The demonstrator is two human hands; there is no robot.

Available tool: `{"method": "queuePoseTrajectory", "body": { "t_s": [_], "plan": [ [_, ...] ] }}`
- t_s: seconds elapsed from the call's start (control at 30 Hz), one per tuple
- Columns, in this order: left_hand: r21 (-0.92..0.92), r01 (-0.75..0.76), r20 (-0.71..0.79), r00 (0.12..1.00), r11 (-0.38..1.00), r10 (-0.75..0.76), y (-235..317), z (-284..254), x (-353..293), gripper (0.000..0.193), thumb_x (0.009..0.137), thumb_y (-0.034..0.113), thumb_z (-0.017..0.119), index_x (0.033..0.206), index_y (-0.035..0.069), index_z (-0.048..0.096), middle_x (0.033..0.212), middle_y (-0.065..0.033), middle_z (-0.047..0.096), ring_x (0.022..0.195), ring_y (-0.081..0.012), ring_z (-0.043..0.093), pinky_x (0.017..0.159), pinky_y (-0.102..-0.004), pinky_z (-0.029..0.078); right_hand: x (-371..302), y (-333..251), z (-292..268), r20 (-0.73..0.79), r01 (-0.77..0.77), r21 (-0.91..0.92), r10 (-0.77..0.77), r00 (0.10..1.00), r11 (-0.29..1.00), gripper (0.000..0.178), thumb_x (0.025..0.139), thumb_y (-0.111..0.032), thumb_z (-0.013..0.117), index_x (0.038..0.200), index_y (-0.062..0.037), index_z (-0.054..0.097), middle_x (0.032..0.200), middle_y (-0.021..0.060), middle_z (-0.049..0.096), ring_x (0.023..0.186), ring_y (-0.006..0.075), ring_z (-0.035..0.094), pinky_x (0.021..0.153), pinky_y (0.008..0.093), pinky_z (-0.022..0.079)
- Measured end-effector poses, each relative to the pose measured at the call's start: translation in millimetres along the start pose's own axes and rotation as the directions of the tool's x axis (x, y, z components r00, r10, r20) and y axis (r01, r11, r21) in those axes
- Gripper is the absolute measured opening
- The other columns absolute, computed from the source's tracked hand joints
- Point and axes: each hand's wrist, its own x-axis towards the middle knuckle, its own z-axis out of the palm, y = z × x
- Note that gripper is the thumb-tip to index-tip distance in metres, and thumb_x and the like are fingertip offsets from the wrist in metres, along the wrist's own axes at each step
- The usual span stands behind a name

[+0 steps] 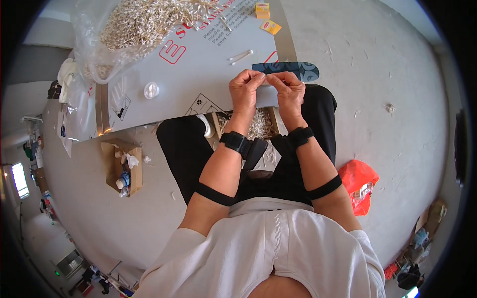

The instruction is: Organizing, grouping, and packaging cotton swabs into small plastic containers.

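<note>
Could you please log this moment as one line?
left hand: pinched; right hand: pinched; between them: unclear; nearby: two cotton swabs on table

A hand could pass over the near edge of the tabletop [184, 82] between the round white container [151, 90] and the left hand [244, 85], and on toward the middle. The bulging clear bag [88, 30] and its swab heap [144, 25] block the far left; two loose swabs [242, 57] lie beyond the left hand, a dark patterned strip [309, 72] behind the right hand [289, 89], yellow packets [262, 10] farther up the right edge.
</note>
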Motion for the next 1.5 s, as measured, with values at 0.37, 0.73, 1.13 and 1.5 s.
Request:
{"method": "queuePoseTrajectory", "body": {
  "t_s": [0.37,0.73,1.13,1.5],
  "plan": [
    [0.331,-0.291,0.23,0.947,0.898,0.222,11.8,-20.9,3.6,0.015,0.078,-0.003,0.073,0.092,0.002,0.071,0.087,-0.0027,0.066,0.081,-0.0105,0.062,0.07,-0.0255,0.051,5.4,-16.1,-20.0,0.223,0.129,-0.041,-0.116,0.968,0.991,0.014,0.079,0.0,0.073,0.093,-0.003,0.073,0.087,0.003,0.061,0.079,0.0116,0.057,0.071,0.0247,0.046],
    [0.685,-0.672,0.407,0.674,0.282,0.617,42.5,-5.7,10.9,0.015,0.068,-0.004,0.072,0.077,0.004,0.062,0.082,-0.0057,0.061,0.081,-0.0282,0.057,0.069,-0.0368,0.049,11.2,-52.7,-4.4,0.255,0.41,-0.349,-0.336,0.907,0.843,0.006,0.077,-0.001,0.071,0.082,-0.0008,0.066,0.081,0.0096,0.061,0.072,0.0254,0.061,0.065,0.0304,0.049],
    [0.719,-0.694,0.65,0.657,-0.032,0.382,10.4,-61.6,-39.6,0.019,0.071,0.001,0.063,0.09,0.001,0.064,0.112,-0.009,0.06,0.111,-0.0277,0.055,0.093,-0.0383,0.047,-30.4,-1.7,-3.5,0.653,0.75,-0.593,-0.37,0.661,0.293,0.006,0.07,-0.006,0.062,0.075,-0.0083,0.059,0.077,0.0066,0.052,0.074,0.0263,0.059,0.062,0.0374,0.049],
    [0.783,-0.622,0.611,0.766,-0.004,0.2,9.3,-61.7,-40.0,0.062,0.077,0.012,0.069,0.135,0.007,0.047,0.148,-0.0098,0.04,0.137,-0.0272,0.037,0.113,-0.0456,0.029,-35.7,0.1,-0.1,0.647,0.715,-0.629,-0.305,0.699,0.306,0.009,0.069,-0.008,0.062,0.078,-0.0092,0.06,0.078,0.0071,0.053,0.074,0.0264,0.06,0.064,0.0389,0.051]
  ]
}}
